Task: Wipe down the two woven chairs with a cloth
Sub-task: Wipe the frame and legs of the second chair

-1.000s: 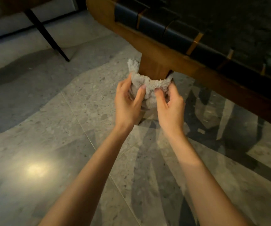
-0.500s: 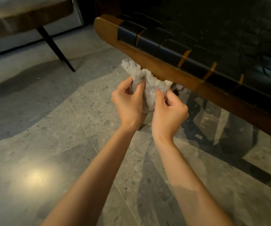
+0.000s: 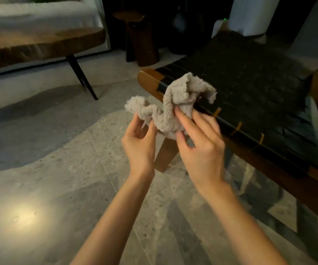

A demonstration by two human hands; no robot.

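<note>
A crumpled grey terry cloth (image 3: 175, 101) hangs in the air between my two hands, in front of the near corner of a woven chair (image 3: 250, 88) with black straps on a brown wooden frame. My left hand (image 3: 139, 144) pinches the cloth's left end between thumb and fingers. My right hand (image 3: 198, 142) grips the cloth's bunched middle, its fingers over the fabric, close to the chair's front rail. One upper flap of the cloth overlaps the chair's strap edge in view. Only one woven chair is visible.
A wooden bench (image 3: 39, 46) on thin black legs stands at the upper left, with a white sofa (image 3: 35, 14) behind it. A dark wooden stool (image 3: 141, 35) sits at the back. The speckled tile floor (image 3: 58, 169) spreads out to the left and below.
The view has lifted, showing more of the chair seat and the room. My hands have drawn apart and the cloth has spread out from a tight wad into a longer twisted shape.
</note>
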